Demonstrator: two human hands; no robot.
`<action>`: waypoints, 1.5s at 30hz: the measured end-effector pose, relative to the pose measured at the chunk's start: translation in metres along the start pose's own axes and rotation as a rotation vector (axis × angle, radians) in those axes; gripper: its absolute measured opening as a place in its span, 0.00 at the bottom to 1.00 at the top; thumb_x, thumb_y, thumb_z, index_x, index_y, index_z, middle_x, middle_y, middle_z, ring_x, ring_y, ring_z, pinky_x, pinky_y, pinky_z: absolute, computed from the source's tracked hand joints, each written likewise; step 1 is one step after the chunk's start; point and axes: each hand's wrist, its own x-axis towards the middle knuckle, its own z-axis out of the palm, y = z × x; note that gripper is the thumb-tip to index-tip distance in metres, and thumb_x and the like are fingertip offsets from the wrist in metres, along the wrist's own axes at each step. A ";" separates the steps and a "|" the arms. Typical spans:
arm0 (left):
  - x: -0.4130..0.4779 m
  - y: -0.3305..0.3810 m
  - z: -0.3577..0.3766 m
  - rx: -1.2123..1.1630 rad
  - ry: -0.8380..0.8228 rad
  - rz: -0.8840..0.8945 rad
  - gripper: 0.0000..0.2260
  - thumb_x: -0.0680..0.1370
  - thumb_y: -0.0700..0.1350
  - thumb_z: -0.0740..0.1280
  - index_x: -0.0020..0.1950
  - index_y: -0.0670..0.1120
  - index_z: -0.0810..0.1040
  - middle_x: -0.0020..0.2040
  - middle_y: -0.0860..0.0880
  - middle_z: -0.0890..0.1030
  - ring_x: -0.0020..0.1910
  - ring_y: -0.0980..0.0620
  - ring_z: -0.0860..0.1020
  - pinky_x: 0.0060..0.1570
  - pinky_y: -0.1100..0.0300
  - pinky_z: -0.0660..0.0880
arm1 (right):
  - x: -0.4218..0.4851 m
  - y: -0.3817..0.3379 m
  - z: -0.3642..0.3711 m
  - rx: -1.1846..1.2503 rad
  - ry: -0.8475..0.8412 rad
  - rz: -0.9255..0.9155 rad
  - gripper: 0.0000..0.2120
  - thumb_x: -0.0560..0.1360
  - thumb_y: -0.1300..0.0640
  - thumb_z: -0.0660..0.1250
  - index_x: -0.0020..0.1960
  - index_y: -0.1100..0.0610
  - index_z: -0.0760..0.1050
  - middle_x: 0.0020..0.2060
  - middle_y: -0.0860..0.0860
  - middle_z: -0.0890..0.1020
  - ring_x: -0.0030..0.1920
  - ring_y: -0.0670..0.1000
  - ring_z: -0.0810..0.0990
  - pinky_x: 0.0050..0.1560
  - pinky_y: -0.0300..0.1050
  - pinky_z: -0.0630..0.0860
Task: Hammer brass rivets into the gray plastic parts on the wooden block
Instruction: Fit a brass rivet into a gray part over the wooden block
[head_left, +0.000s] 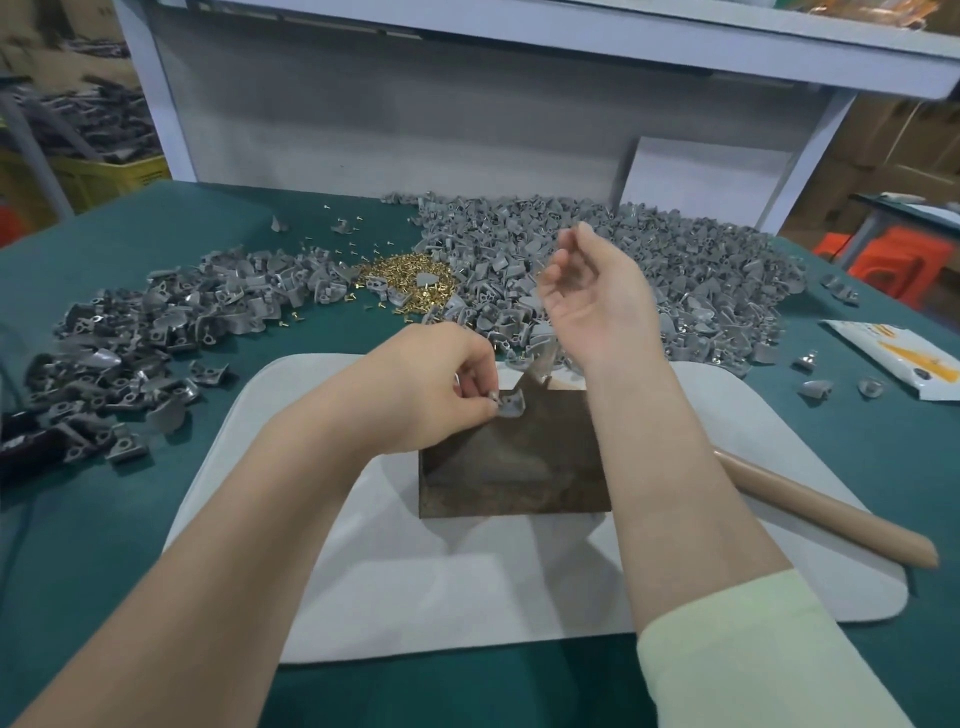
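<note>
My left hand pinches a small gray plastic part at the dark wooden block's far-left corner; my right hand hovers slack.

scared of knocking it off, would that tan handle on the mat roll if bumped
Probably: the tan handle looks round and smooth, so it could roll. It seems to taper, so likely in a curve. Its far end is hidden behind the right forearm; a head there might stop it.

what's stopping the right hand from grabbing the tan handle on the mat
Likely nothing, yes: the right hand is raised, open and looks empty, and the tan handle lies uncovered on the white mat beside that forearm.
</note>
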 end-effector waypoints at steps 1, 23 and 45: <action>0.000 0.000 0.000 0.001 -0.002 -0.003 0.11 0.74 0.46 0.70 0.36 0.56 0.72 0.36 0.59 0.76 0.34 0.64 0.72 0.34 0.78 0.66 | 0.001 0.000 -0.001 0.049 0.017 0.011 0.05 0.77 0.64 0.63 0.43 0.62 0.76 0.34 0.51 0.78 0.32 0.45 0.74 0.31 0.35 0.73; 0.002 -0.002 0.001 -0.042 0.005 -0.023 0.09 0.73 0.45 0.71 0.36 0.54 0.74 0.35 0.57 0.77 0.35 0.61 0.75 0.34 0.74 0.68 | -0.083 0.004 -0.020 -1.869 -0.446 -0.463 0.03 0.76 0.61 0.63 0.47 0.56 0.76 0.47 0.52 0.76 0.49 0.53 0.76 0.54 0.49 0.70; 0.001 -0.004 0.001 -0.030 0.002 -0.023 0.04 0.74 0.45 0.69 0.40 0.53 0.77 0.37 0.58 0.78 0.38 0.62 0.77 0.37 0.73 0.71 | -0.083 0.018 -0.029 -1.638 -0.274 -0.442 0.07 0.75 0.60 0.67 0.41 0.50 0.74 0.43 0.49 0.78 0.46 0.48 0.77 0.54 0.44 0.73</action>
